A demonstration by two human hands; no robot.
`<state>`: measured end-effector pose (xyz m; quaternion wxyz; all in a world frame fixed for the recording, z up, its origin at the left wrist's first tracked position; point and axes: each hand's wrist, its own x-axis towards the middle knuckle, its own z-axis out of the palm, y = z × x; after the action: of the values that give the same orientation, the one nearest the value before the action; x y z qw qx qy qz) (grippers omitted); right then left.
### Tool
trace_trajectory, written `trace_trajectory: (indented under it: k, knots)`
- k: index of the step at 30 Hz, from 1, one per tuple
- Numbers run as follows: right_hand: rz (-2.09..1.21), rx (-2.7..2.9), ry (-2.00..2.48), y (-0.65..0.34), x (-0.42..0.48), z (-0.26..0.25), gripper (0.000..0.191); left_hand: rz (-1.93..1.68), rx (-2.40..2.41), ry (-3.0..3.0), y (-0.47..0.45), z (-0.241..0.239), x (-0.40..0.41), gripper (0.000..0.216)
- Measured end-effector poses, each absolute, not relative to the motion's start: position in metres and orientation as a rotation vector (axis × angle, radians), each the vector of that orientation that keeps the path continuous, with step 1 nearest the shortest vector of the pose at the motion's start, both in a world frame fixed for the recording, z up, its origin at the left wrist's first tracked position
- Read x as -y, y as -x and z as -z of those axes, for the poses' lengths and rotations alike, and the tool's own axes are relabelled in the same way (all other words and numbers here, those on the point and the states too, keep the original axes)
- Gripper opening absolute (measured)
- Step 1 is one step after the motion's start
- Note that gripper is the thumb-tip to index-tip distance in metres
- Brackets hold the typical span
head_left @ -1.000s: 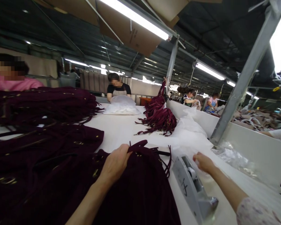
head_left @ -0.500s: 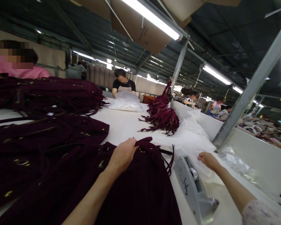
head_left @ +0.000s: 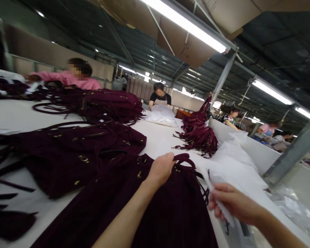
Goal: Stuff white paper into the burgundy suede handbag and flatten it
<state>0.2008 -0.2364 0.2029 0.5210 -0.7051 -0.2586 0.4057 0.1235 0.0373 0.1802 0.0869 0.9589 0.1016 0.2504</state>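
Observation:
My left hand (head_left: 162,169) is closed on the handle (head_left: 184,159) of a dark burgundy bag (head_left: 155,210) with brass fittings, which lies on the white table in front of me. To its right, my right hand (head_left: 232,203) pinches a thin whitish strip (head_left: 210,182), blurred by motion; whether it is paper, film or tape I cannot tell. Below that hand a grey tape dispenser (head_left: 244,232) is partly hidden behind the fingers and wrist. Narrow straps (head_left: 204,193) hang from the bag's right edge, near the strip.
More burgundy bags (head_left: 82,155) lie at the left, with a pile (head_left: 111,103) behind them. Bundled burgundy straps (head_left: 201,134) hang by a post. White plastic bags (head_left: 235,158) line the table's right side. Co-workers (head_left: 160,96) stand across the table and further back.
The view has turned left. My right hand has come from beside the white plastic towards the burgundy bag, now with a whitish strip in its fingers. My left hand still grips the handle.

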Motion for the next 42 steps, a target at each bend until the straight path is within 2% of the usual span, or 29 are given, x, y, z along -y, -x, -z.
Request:
trace_trajectory:
  k: [1, 3, 7, 10, 13, 20, 24, 30, 34, 38, 42]
  knots:
    - [-1.119, 0.563, 1.647, -0.185, 0.214, -0.19, 0.027, -0.74, -0.292, -2.858, -0.122, -0.181, -0.037, 0.019]
    - [-1.173, 0.468, 1.601, -0.166, 0.169, -0.166, 0.025, -0.734, -0.259, -2.845, -0.117, -0.184, -0.037, 0.02]
    - [-0.765, 0.415, 1.388, -0.179, 0.095, -0.151, 0.029, -0.766, -0.212, -2.737, -0.107, -0.188, -0.037, 0.024]
    - [-0.654, 0.455, 1.3, -0.196, 0.073, -0.158, 0.028, -0.831, -0.25, -2.58, -0.105, -0.186, -0.038, 0.037]
    - [-0.69, 0.519, 1.31, -0.197, 0.073, -0.161, 0.029, -0.867, -0.345, -2.395, -0.109, -0.183, -0.037, 0.041]
    - [-0.627, 0.546, 1.449, -0.174, 0.094, -0.176, 0.033, -0.789, -0.185, -1.963, -0.121, -0.177, -0.032, 0.034]
    - [-0.678, 0.529, 1.571, -0.158, 0.108, -0.189, 0.039, -0.838, -0.248, -1.944, -0.12, -0.178, -0.028, 0.026]
    - [-0.32, 0.727, 1.72, -0.155, 0.119, -0.198, 0.049, -0.934, -0.205, -1.947, -0.113, -0.182, -0.023, 0.012]
    - [-0.582, 0.791, 1.51, -0.161, 0.122, -0.21, 0.042, -0.898, -0.137, -1.808, -0.116, -0.181, -0.029, 0.008]
    - [-0.758, 0.872, 1.331, -0.164, 0.125, -0.217, 0.049, -0.891, -0.064, -1.67, -0.117, -0.183, -0.036, 0.015]
    - [-0.411, 0.863, 1.578, -0.171, 0.114, -0.215, 0.035, -0.889, -0.095, -1.732, -0.112, -0.191, -0.031, 0.016]
